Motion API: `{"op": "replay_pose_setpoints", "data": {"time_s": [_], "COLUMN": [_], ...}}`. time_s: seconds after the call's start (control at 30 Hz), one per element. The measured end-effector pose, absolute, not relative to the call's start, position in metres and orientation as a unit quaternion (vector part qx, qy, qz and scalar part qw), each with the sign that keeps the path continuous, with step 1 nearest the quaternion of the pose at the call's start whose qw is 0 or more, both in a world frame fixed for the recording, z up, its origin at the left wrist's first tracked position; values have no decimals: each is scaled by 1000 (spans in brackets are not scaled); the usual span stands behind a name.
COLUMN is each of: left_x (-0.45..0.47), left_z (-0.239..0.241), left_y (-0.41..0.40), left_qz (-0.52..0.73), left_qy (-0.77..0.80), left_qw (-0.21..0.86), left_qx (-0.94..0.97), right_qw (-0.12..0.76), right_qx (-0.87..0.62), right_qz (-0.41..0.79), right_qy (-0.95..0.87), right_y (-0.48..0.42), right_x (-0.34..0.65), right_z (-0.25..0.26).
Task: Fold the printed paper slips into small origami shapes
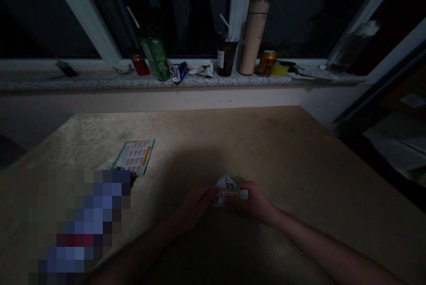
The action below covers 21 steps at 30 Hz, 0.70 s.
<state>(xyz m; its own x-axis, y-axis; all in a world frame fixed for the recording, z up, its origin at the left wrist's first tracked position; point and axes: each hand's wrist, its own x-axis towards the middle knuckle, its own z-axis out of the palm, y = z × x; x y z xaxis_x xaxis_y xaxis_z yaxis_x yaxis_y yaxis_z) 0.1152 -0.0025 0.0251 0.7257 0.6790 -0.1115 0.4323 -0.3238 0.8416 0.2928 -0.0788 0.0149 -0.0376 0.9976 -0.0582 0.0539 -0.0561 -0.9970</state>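
Note:
Between my two hands is a small folded paper [229,194], printed in white with red and yellow and a black code square. Its top rises to a point, and a folded band runs straight across below. My left hand [199,198] grips the paper's left side, the thumb near the band. On the other side, my right hand [254,200] holds the right end, with fingers at the lower edge. Dim light hides the exact finger positions. The paper is held over the near middle of the wooden table [266,143].
A printed sheet [135,156] lies at the table's left, beside a pixelated blurred area. Along the granite sill [193,81] stand a green bottle [158,58], a dark cup with a straw [227,56], a beige flask [253,38], a golden can [267,63] and wrappers.

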Motion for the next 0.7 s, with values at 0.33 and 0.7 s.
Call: {"op": "replay_pose_setpoints", "data": {"time_s": [0.33,0.7], "left_x": [112,115], "left_z": [25,26], "left_y": [-5,0], "left_qz": [157,122], "left_qy": [280,294], "left_qw": [462,482], "left_qx": [827,816], "right_qw": [455,450], "right_qx": [-483,-534], "right_qz": [553,499], "right_qy": [-504,-514], "right_y": [-79,-77], "right_x": [296,295], "right_z": [7,17]}}
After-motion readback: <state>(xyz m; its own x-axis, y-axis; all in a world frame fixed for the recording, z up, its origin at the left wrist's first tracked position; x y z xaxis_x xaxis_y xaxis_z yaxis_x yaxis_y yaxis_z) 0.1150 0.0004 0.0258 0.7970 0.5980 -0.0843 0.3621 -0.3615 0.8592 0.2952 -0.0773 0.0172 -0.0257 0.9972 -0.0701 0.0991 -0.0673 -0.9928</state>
